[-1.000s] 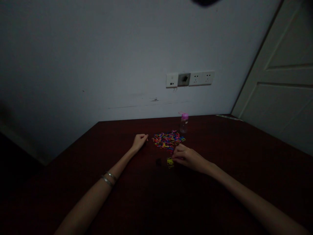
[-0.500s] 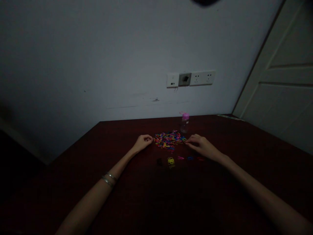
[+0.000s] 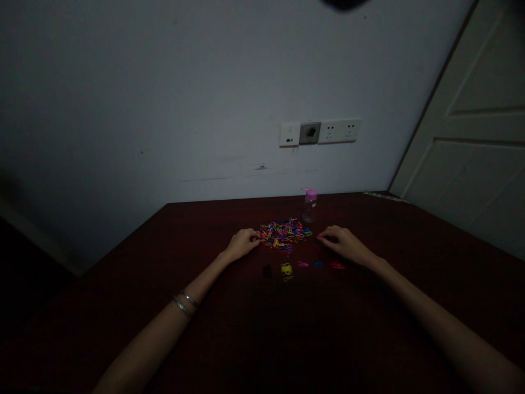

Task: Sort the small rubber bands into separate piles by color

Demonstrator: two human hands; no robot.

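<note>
A heap of small multicoloured loops that look like rubber bands [image 3: 283, 233] lies on the dark red table. My left hand [image 3: 243, 244] is at the heap's left edge, thumb and fingers pinched together; whether a band is between them is too small to see. To the right of the heap, a little apart from it, my right hand [image 3: 342, 243] hovers with its fingertips closed in a pinch, on what I cannot make out. In front lie separate little groups: dark bands [image 3: 267, 271], yellow bands [image 3: 286, 270], pink bands [image 3: 302, 264], blue bands [image 3: 318, 264] and red bands [image 3: 337, 265].
Behind the heap stands a clear bottle [image 3: 309, 212] with a pink lid. The table [image 3: 205, 219] meets a pale wall carrying sockets and a switch [image 3: 320, 132]. A white panelled door [image 3: 471, 148] is at the right. The light is dim.
My right hand has drawn slightly right, away from the heap, and the red bands show more clearly. My left hand has shifted a little right, against the heap's edge.
</note>
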